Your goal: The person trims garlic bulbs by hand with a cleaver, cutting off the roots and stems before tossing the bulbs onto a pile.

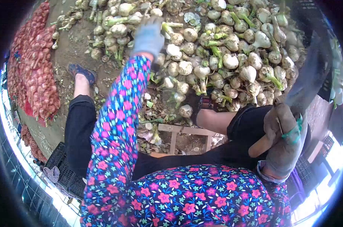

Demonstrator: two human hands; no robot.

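My left hand (148, 37), in a pale grey-blue glove, is stretched out over the heap of garlic bulbs (232, 60). Its fingers look extended and slightly blurred, close to a bulb (156, 12) at their tips. My right hand (287, 138), in a dirty glove with a green band, is closed round a large knife. The wooden handle (260, 145) sticks out below the fist, and the broad, blurred blade (311, 75) points up and away. Many bulbs carry short cut green stems.
Red mesh sacks (37, 72) full of bulbs stand at the left. A black plastic crate (67, 170) sits at the lower left. Between my legs is a wooden frame (184, 129), with peelings and trimmings on the soil around it. My feet border the heap.
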